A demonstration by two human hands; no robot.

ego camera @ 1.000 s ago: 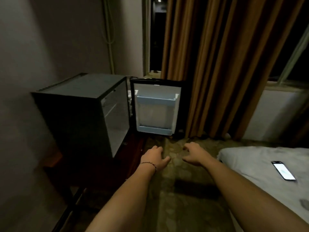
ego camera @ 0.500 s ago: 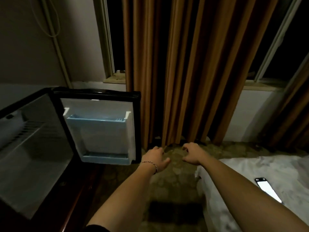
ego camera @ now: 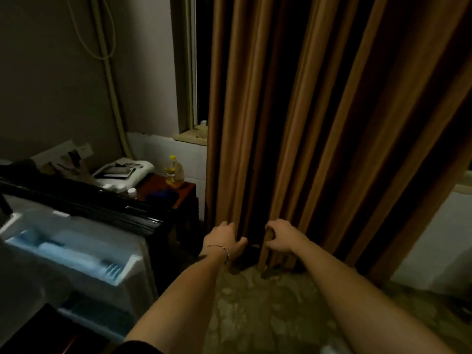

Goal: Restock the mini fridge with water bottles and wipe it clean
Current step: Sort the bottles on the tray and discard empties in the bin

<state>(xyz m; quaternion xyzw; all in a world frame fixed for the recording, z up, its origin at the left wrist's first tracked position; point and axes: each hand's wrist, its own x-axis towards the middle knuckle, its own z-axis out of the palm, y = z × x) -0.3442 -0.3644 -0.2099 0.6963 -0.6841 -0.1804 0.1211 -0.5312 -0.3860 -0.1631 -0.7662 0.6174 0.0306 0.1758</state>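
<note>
Loosely curled and holding nothing, the fingers of the left hand (ego camera: 224, 240) and right hand (ego camera: 279, 237) hang in front of the brown curtain (ego camera: 319, 123); whether they touch its folds I cannot tell. At nine o'clock the mini fridge door (ego camera: 76, 251) stands open, blurred. At eleven o'clock a yellow bottle (ego camera: 174, 175) stands on a red-brown side table (ego camera: 184, 194).

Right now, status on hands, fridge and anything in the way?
Left hand and right hand loosely curled, holding nothing. Mini fridge door open at left, shelf blurred, no bottles discernible. Curtain directly ahead.
</note>
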